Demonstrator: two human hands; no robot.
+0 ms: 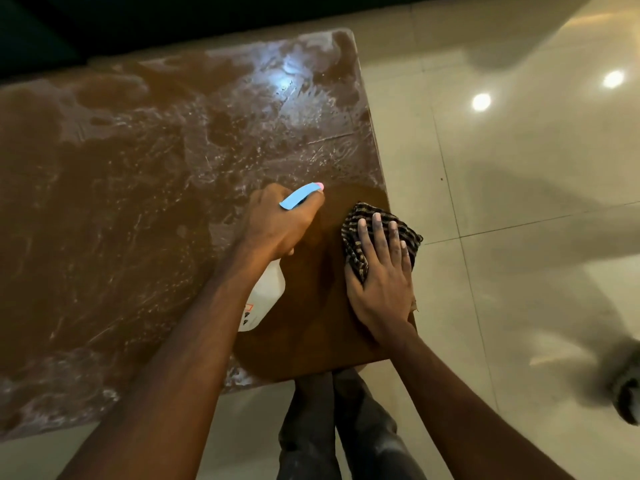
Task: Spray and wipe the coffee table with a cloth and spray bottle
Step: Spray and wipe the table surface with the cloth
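The brown tabletop (138, 202) runs out of frame on the left, much of it smeared with whitish streaks. The white spray bottle (266, 292) is mostly hidden beneath the left forearm; its label shows only small red and black marks, unreadable. The left hand (277, 223) curls round the bottle's blue head, above the tabletop's near right part. The right hand (381, 282) presses flat, fingers (377, 233) straight and slightly apart, on the checked cloth (356, 213) at the tabletop's right edge
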